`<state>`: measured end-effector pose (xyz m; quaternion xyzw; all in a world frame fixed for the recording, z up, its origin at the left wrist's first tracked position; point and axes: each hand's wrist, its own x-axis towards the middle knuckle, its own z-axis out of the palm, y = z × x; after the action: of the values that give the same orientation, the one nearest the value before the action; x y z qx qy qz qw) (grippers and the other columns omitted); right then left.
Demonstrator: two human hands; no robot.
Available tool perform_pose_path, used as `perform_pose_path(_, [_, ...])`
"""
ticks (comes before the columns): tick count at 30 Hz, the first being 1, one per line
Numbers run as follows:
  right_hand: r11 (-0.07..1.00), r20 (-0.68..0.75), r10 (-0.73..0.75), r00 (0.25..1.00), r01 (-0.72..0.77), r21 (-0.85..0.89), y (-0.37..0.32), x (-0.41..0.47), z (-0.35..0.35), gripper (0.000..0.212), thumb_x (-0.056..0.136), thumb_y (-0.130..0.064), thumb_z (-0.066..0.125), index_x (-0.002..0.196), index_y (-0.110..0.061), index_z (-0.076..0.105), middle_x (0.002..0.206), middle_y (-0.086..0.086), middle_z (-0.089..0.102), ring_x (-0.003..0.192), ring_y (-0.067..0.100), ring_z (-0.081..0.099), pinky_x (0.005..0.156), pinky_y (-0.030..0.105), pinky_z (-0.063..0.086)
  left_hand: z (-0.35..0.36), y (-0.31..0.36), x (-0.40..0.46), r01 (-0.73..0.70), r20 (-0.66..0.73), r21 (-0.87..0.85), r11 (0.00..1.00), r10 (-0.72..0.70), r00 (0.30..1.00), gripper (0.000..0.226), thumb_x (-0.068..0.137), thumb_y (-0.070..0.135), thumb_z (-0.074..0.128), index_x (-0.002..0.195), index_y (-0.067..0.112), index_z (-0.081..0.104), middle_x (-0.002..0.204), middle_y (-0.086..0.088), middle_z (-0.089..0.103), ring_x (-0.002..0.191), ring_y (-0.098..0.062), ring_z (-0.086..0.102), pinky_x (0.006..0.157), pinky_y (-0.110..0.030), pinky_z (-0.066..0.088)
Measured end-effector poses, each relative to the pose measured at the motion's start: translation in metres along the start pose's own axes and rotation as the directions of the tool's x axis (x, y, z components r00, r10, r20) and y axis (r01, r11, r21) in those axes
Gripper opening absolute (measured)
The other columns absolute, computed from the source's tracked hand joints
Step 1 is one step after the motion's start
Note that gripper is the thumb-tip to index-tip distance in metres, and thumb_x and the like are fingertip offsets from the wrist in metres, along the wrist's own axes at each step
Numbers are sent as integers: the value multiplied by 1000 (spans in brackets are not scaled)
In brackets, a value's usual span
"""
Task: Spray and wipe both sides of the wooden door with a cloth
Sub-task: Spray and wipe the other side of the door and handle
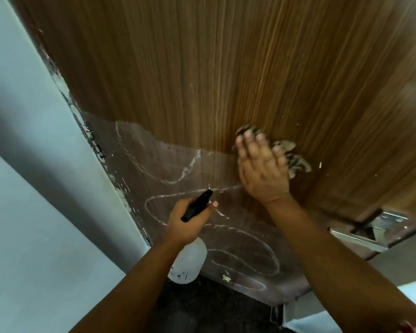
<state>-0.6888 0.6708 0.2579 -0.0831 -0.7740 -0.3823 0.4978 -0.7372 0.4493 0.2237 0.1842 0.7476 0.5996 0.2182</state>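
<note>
I see my right hand (pixel 262 164) flat against the wooden door (pixel 202 68), fingers straight and pressing a crumpled patterned cloth (pixel 296 155) to the wood near the middle of the panel. My left hand (pixel 185 221) sits lower, fingers curled round the black head of a white spray bottle (pixel 186 263), nozzle towards the door. A filmy sheet with white squiggles (pixel 178 164) covers the door's lower part. The door's left edge meets a pale wall (pixel 22 140); a metal latch plate (pixel 372 227) marks its right edge.
</note>
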Motion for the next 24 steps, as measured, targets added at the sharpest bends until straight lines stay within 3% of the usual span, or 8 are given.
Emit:
perform_pose_path(5, [905,293,-425,856,394,160,-71,-62,12,61,97,-38,34,153,-13,31,160,4,24,147,26,19,121,48,-7,-12,-10,6,17,-4,-1,1000,-17,1000,28,76,52,82,89,30,72,81,-16,71,75,-21,68,75,-40,56])
perform_pose_path(7, [850,376,-526,762,481,214,-81,-71,11,57,96,-31,27,149,-14,40,158,4,30,145,25,21,121,48,-10,-19,-20,7,44,-18,0,999,-44,999,44,65,63,78,94,32,70,86,-20,70,80,-24,70,80,-44,58])
perform_pose_path(10, [755,358,-655,665,578,309,-79,-65,11,58,88,-27,27,136,-16,59,149,3,46,139,26,36,120,50,-1,-29,-29,3,11,-10,21,1000,-11,1000,48,71,57,78,89,13,70,67,-19,57,65,-18,59,64,-36,50])
perform_pose_path(13, [788,212,-570,794,455,415,-56,-18,7,54,85,-21,52,138,-10,55,151,9,43,140,28,37,113,47,17,-38,-30,2,30,-4,20,999,-30,1000,38,76,54,79,83,18,68,71,-14,59,69,-15,59,66,-28,47])
perform_pose_path(16, [933,93,-80,992,41,357,-18,64,-8,55,91,-14,47,146,-16,45,152,5,41,141,24,29,107,42,21,-47,-31,2,70,-105,-43,997,-74,992,38,70,61,80,95,35,71,88,-5,73,82,-16,68,79,-30,55])
perform_pose_path(19, [953,-77,231,970,-210,217,-3,117,-10,49,95,-21,52,144,-21,49,148,2,47,137,20,35,106,38,23,-52,-28,1,59,-143,-97,994,-72,987,38,67,57,76,99,38,71,91,-3,75,84,-15,70,87,-36,58])
perform_pose_path(21, [959,-105,261,960,-245,143,-19,118,-3,51,95,-28,55,145,-23,48,150,0,45,137,18,36,106,37,24,-56,-27,3,41,-134,-75,996,-51,990,17,80,40,78,95,43,70,86,1,74,78,-12,67,84,-33,56])
perform_pose_path(24, [995,2,-33,999,33,91,-70,68,13,55,96,-28,44,151,-20,37,156,0,33,142,18,31,111,39,17,-67,-29,10,39,-112,3,999,-38,993,15,87,34,77,78,44,69,76,-2,67,69,-12,60,72,-32,51])
